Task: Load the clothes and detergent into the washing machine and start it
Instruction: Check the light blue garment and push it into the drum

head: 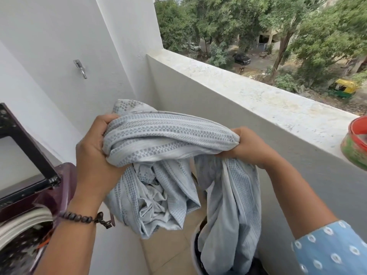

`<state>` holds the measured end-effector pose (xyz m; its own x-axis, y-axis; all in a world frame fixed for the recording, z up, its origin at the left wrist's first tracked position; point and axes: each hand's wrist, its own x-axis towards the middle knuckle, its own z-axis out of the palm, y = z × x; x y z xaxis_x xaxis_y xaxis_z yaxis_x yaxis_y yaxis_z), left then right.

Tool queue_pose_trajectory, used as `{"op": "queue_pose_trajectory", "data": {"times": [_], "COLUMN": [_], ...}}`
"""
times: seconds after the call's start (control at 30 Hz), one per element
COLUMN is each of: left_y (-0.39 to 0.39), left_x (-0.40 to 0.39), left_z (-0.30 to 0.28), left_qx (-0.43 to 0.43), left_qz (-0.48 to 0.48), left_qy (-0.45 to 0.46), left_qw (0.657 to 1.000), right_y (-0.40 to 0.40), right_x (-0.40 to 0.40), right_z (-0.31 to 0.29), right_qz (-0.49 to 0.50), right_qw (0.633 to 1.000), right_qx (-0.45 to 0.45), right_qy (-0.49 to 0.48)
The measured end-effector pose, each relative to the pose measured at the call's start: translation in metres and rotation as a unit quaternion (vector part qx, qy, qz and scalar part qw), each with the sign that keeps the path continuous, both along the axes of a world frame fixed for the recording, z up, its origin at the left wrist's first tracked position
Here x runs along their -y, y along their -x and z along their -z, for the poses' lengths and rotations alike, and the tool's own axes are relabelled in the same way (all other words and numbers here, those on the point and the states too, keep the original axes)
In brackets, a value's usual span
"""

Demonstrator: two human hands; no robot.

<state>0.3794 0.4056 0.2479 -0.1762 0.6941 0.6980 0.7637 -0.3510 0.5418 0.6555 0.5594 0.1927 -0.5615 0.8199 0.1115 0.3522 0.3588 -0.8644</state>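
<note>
Left hand (95, 147), right hand (248, 147) gripping bunched cloth (158, 139) — pale blue-grey, checked bands

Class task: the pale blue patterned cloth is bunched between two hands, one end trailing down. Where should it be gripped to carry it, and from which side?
Grip the thick gathered roll of the cloth at its two ends, from above, as the left hand and right hand do; then gather the hanging tail.

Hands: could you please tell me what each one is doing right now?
Left hand: grips the cloth.
Right hand: grips the cloth too.
</note>
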Motion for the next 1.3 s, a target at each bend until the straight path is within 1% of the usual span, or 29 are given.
{"op": "queue_pose_trajectory", "data": {"times": [0.07, 0.13, 0.2, 0.23, 0.3, 0.33, 0.4, 0.47, 0.57, 0.7, 0.8, 0.87, 0.93, 1.0, 1.03, 1.17, 1.23, 1.3], "left_y": [0.006, 0.01, 0.015, 0.018, 0.021, 0.018, 0.009, 0.006, 0.002, -0.009, -0.019, -0.027, -0.031, -0.03, -0.03, -0.02, -0.008, 0.01], "left_x": [0.003, 0.003, -0.001, -0.004, -0.008, -0.009, -0.009, -0.01, -0.011, -0.015, -0.022, -0.025, -0.026, -0.022, -0.017, 0.01, 0.025, 0.038], "left_z": [0.004, 0.007, 0.008, 0.008, 0.011, 0.012, 0.012, 0.013, 0.011, 0.014, 0.023, 0.031, 0.04, 0.048, 0.051, 0.07, 0.084, 0.092], "left_qx": [0.005, 0.054, 0.122, 0.153, 0.22, 0.276, 0.385, 0.45, 0.546, 0.641, 0.677, 0.683, 0.678, 0.662, 0.651, 0.576, 0.53, 0.483], "left_qz": [-0.025, -0.044, -0.061, -0.074, -0.108, -0.108, -0.073, -0.033, 0.044, 0.139, 0.148, 0.137, 0.143, 0.146, 0.135, 0.102, 0.103, 0.09], "left_qy": [-0.002, -0.016, -0.035, -0.034, -0.013, -0.016, -0.036, -0.043, -0.061, -0.052, -0.042, -0.033, -0.014, 0.011, 0.022, 0.097, 0.143, 0.17], "left_qw": [1.0, 0.997, 0.99, 0.985, 0.969, 0.955, 0.919, 0.892, 0.834, 0.753, 0.719, 0.717, 0.721, 0.735, 0.747, 0.805, 0.829, 0.854], "right_y": [-0.005, -0.004, 0.004, 0.009, 0.018, 0.02, 0.019, 0.014, 0.008, 0.015, 0.031, 0.043, 0.052, 0.056, 0.056, 0.045, 0.039, 0.036], "right_x": [0.002, 0.009, 0.016, 0.02, 0.027, 0.029, 0.031, 0.031, 0.037, 0.045, 0.051, 0.056, 0.058, 0.055, 0.053, 0.038, 0.031, 0.027], "right_z": [-0.01, -0.02, -0.023, -0.022, -0.015, -0.01, 0.003, 0.016, 0.038, 0.056, 0.053, 0.049, 0.045, 0.041, 0.039, 0.023, 0.013, 0.004], "right_qz": [-0.005, -0.037, -0.078, -0.097, -0.127, -0.134, -0.148, -0.165, -0.16, -0.163, -0.154, -0.107, -0.036, 0.013, 0.03, 0.061, 0.055, 0.04], "right_qw": [1.0, 0.997, 0.994, 0.993, 0.987, 0.981, 0.972, 0.969, 0.961, 0.934, 0.916, 0.893, 0.862, 0.838, 0.836, 0.873, 0.894, 0.911], "right_qx": [-0.021, -0.055, -0.058, -0.059, -0.099, -0.127, -0.159, -0.149, -0.146, -0.204, -0.255, -0.33, -0.408, -0.462, -0.472, -0.447, -0.423, -0.397], "right_qy": [-0.018, -0.031, -0.053, -0.038, 0.028, 0.053, 0.086, 0.113, 0.172, 0.244, 0.268, 0.287, 0.299, 0.291, 0.277, 0.185, 0.14, 0.1]}}
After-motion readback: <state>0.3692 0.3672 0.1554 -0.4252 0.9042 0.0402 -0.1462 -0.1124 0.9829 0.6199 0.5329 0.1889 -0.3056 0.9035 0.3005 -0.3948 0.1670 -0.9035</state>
